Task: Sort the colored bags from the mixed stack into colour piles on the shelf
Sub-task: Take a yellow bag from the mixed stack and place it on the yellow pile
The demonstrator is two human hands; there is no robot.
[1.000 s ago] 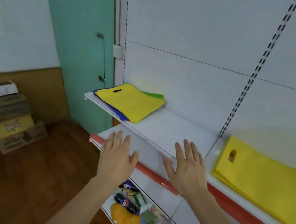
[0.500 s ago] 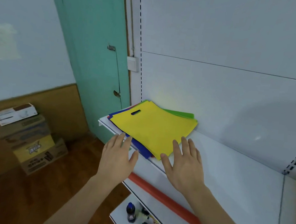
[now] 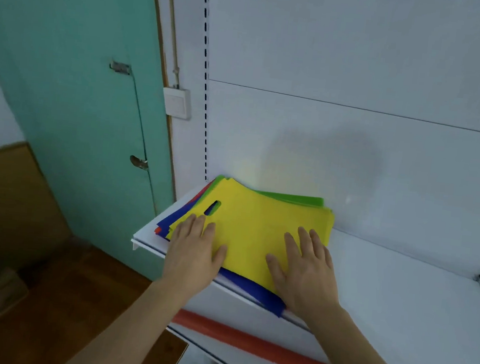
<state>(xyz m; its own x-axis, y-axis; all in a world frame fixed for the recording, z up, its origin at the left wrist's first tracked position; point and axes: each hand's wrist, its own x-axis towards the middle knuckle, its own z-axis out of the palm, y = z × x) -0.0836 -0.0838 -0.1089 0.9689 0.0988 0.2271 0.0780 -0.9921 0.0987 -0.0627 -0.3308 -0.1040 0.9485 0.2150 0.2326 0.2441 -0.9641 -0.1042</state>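
Bags, a mixed stack topped by yellow, lie at the shelf's left end. Left hand and right hand rest flat, fingers straight, gripping nothing. Thin, limp sheets likely slide; pinch the near edge or handle slot.

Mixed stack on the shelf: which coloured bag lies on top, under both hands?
The yellow bag. Both hands rest flat on it; the blue, green and red bags only peek out beneath.
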